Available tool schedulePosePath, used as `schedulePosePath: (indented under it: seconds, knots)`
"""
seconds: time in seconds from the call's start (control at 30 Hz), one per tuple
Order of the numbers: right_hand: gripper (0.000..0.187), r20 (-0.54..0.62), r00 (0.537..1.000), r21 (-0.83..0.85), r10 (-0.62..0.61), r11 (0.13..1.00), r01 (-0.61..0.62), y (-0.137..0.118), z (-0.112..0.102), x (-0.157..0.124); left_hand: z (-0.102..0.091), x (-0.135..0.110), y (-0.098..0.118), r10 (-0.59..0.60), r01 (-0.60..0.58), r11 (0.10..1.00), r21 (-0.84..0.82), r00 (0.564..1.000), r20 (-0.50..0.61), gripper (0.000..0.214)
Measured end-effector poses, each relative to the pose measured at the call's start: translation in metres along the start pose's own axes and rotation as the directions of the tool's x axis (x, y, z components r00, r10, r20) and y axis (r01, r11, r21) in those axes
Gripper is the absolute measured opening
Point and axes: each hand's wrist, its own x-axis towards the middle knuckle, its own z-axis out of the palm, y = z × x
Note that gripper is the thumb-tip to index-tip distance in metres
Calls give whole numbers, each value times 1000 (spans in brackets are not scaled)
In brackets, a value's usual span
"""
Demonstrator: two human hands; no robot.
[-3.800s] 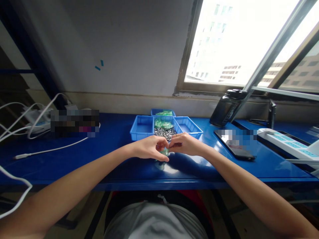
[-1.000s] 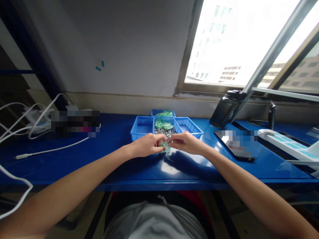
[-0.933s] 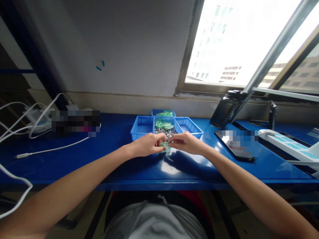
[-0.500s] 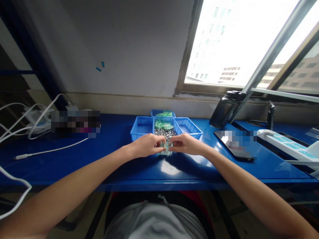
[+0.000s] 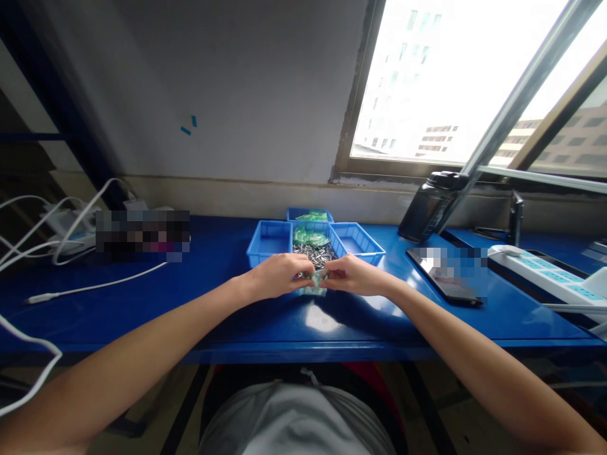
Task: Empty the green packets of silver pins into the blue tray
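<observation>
Between my two hands is a small clear, greenish plastic bag point(image 5: 317, 282), just in front of the bins. My left hand point(image 5: 281, 276) pinches its left side with thumb and fingers. On the other side my right hand point(image 5: 355, 275) grips the bag in the same way. The fingers hide part of it, and its contents cannot be made out. Right behind the hands, a blue bin holds a heap of small silvery metal parts point(image 5: 322, 255), perhaps screws. Green plastic bags point(image 5: 310, 237) lie behind the heap.
Blue bins stand at the left point(image 5: 270, 239), right point(image 5: 356, 240) and back point(image 5: 293, 215). Further right are a phone point(image 5: 441, 278), a dark bottle point(image 5: 429, 208) and a power strip point(image 5: 545, 272). White cables point(image 5: 99, 289) run over the blue table point(image 5: 213, 328) at left.
Both hands stay in nearly the same place. Their fingertips have come slightly closer together, and the bag between them looks more bunched.
</observation>
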Motion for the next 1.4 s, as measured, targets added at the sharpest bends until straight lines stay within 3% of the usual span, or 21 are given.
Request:
schedulePosePath:
  seconds: [0.13, 0.37, 0.6, 0.73, 0.87, 0.97, 1.13, 1.23, 1.4]
  knots:
    - [25, 2, 1000, -2, 3, 1000, -3, 0, -1, 0, -3, 0, 3, -40, 40, 999, 5, 999, -10, 15]
    - [26, -1, 998, -83, -67, 994, 66, 5, -2, 0, -3, -1, 0, -69, 74, 995, -64, 995, 76, 25]
    - [26, -29, 996, -105, -86, 991, 83, 3, -4, 0, 1, -2, -3, -10, 9, 1000, 5, 994, 113, 22]
    - [28, -55, 998, -70, -38, 997, 35, 1, -4, -1, -2, -3, 0, -28, 32, 998, -47, 997, 73, 29]
    - [34, -92, 995, 67, 25, 998, -19, -3, -6, -3, -6, -2, 5, -144, 133, 964, -232, 989, -29, 26]
    - [35, -92, 994, 180, 64, 982, -47, -5, -6, -3, -8, -3, 9, -175, 132, 935, -330, 979, -104, 43]
    - [38, -88, 988, 339, 128, 936, -91, -4, -8, 0, -11, -5, 8, -62, 46, 990, -135, 992, -114, 28]
    - [39, -93, 984, 403, 153, 909, -103, -2, -10, 1, -12, -7, 4, 13, -15, 1000, -16, 992, -124, 31]
    - [38, -9, 986, 422, 169, 894, -150, -2, -11, 1, -13, -6, -2, 30, -20, 996, 91, 993, -111, 28]
